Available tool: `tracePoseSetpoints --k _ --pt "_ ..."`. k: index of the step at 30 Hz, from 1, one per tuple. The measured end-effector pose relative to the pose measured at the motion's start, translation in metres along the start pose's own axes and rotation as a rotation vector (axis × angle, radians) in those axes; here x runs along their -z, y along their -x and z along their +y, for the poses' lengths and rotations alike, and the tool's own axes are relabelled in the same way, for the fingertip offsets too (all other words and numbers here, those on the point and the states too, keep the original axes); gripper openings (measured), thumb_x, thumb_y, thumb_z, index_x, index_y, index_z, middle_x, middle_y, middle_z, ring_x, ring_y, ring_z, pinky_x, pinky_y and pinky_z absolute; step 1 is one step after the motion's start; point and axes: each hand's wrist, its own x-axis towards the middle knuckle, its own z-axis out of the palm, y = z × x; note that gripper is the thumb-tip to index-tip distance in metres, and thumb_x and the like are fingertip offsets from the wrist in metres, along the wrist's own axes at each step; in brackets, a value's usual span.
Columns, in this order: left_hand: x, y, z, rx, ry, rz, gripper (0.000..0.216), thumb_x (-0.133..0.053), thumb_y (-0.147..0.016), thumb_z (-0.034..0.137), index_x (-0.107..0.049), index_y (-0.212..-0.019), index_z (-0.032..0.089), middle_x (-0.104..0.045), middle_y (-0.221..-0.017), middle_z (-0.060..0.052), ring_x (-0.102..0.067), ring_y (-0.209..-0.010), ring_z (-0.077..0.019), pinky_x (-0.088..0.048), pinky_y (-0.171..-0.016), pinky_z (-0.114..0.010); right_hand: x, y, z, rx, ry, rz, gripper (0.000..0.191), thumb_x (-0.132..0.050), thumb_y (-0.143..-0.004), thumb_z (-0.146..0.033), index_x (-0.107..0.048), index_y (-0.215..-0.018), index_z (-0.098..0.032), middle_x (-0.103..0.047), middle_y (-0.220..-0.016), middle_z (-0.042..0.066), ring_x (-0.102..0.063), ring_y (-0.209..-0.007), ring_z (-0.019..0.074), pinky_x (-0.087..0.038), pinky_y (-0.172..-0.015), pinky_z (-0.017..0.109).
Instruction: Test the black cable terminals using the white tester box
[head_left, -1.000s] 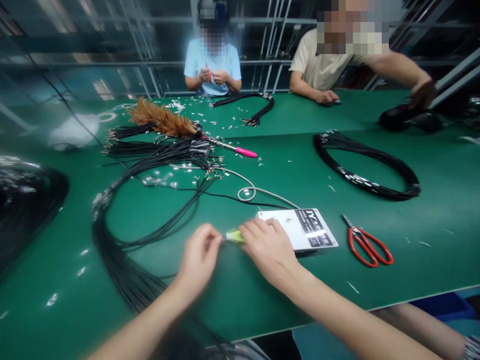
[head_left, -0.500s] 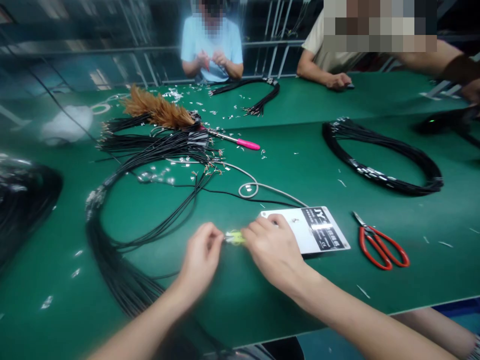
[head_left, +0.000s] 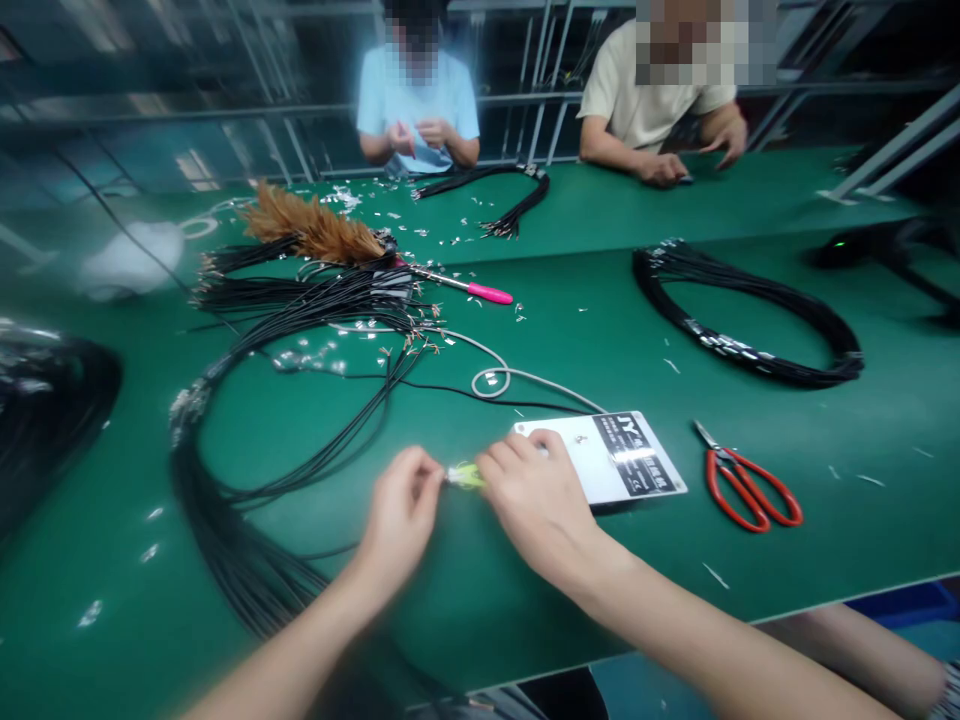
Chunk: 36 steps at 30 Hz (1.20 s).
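Observation:
At the middle front, my left hand (head_left: 405,505) pinches the whitish end of a thin piece, likely a cable; a black cable (head_left: 334,551) passes behind that wrist. Bright yellow-green strands (head_left: 469,476) spread from this end toward my right hand (head_left: 536,500), whose curled fingers close on their other side. What lies inside the fingers is hidden. Just behind my right hand is a flat white device (head_left: 592,465) with a black "JY" label. Red-handled pliers or cutters (head_left: 750,485) lie farther right, touched by neither hand.
A black cable bundle (head_left: 217,540) curves along the left; a coiled bundle (head_left: 750,350) lies right. Behind are a brown feather duster (head_left: 311,225) with a pink handle, a grey cord (head_left: 540,385) and white scraps. Two people (head_left: 420,110) (head_left: 652,110) sit across the green table (head_left: 420,410).
The view has shifted slightly, so the table items sit a little farther left. The person at right has drawn an outstretched arm back. My hands keep nearly the same grip.

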Motion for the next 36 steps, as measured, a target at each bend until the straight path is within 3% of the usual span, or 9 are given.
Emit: tracePoseSetpoints --k 15,28,30,33,36 --pt "-0.002 0.004 0.002 -0.038 -0.056 0.075 0.018 -0.05 -0.093 0.024 -0.053 -0.075 0.02 -0.056 -0.073 0.0 -0.056 -0.068 -0.0159 -0.04 -0.061 -0.024 -0.003 -0.001 0.001 0.006 0.019 0.075 0.019 -0.059 -0.086 -0.009 -0.06 -0.069 -0.019 -0.064 -0.069 0.003 -0.051 -0.073 0.0206 -0.025 -0.077 0.038" --pt "-0.002 0.003 -0.001 -0.011 -0.015 0.041 0.017 -0.05 -0.093 0.025 -0.053 -0.077 0.019 -0.057 -0.075 0.0 -0.057 -0.071 -0.0156 -0.042 -0.063 -0.024 -0.001 0.0 -0.002 -0.04 -0.026 0.022 0.005 -0.065 -0.086 -0.015 -0.062 -0.082 -0.018 -0.069 -0.084 0.005 -0.057 -0.087 0.0235 -0.028 -0.085 0.041" --pt "-0.002 0.002 -0.001 -0.011 -0.011 0.039 0.017 -0.05 -0.093 0.025 -0.053 -0.077 0.019 -0.057 -0.075 0.0 -0.058 -0.071 -0.0157 -0.042 -0.063 -0.024 0.006 0.005 0.002 -0.023 -0.08 0.067 0.01 -0.067 -0.086 -0.022 -0.063 -0.095 -0.017 -0.072 -0.098 0.007 -0.059 -0.098 0.0256 -0.03 -0.089 0.043" --pt "-0.001 0.003 -0.001 -0.01 -0.013 0.035 0.017 -0.05 -0.092 0.026 -0.054 -0.077 0.019 -0.058 -0.075 0.0 -0.058 -0.071 -0.0162 -0.042 -0.063 -0.025 0.017 0.026 0.015 -0.046 -0.204 0.238 0.023 -0.063 -0.091 -0.025 -0.061 -0.113 -0.019 -0.071 -0.116 0.007 -0.06 -0.112 0.0256 -0.032 -0.095 0.044" --pt "0.0 0.003 -0.002 -0.006 -0.009 0.029 0.018 -0.051 -0.092 0.027 -0.055 -0.077 0.019 -0.059 -0.075 -0.001 -0.059 -0.071 -0.0168 -0.042 -0.064 -0.026 0.019 0.061 0.026 -0.193 -0.305 0.455 0.02 -0.056 -0.094 -0.014 -0.061 -0.112 -0.022 -0.072 -0.116 0.005 -0.062 -0.112 0.0233 -0.038 -0.095 0.042"
